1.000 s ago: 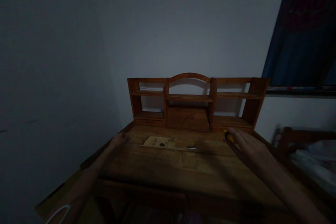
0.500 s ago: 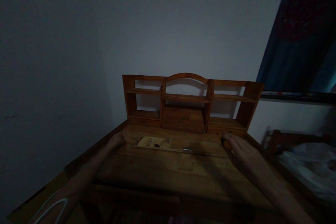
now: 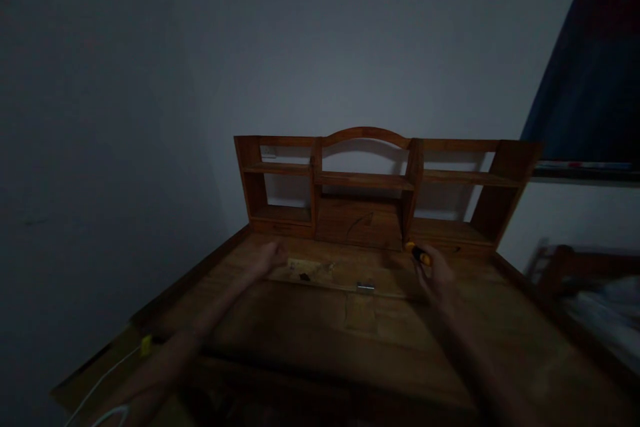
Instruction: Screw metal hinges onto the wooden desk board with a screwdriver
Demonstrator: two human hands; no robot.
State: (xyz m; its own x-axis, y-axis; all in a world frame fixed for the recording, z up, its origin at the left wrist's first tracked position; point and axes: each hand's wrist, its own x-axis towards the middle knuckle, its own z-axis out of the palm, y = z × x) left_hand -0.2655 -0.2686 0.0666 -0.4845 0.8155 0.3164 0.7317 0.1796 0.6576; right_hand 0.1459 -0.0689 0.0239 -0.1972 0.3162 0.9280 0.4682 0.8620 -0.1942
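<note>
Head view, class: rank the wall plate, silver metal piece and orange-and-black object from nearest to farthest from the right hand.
1. Orange-and-black object: held in the right hand.
2. Silver metal piece: on the desk, left of that hand.
3. Wall plate: far left, behind the shelf unit.

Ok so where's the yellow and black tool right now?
In the head view, the yellow and black tool is right of centre, in the right hand, appearing just below the base of the wooden shelf unit.
</note>
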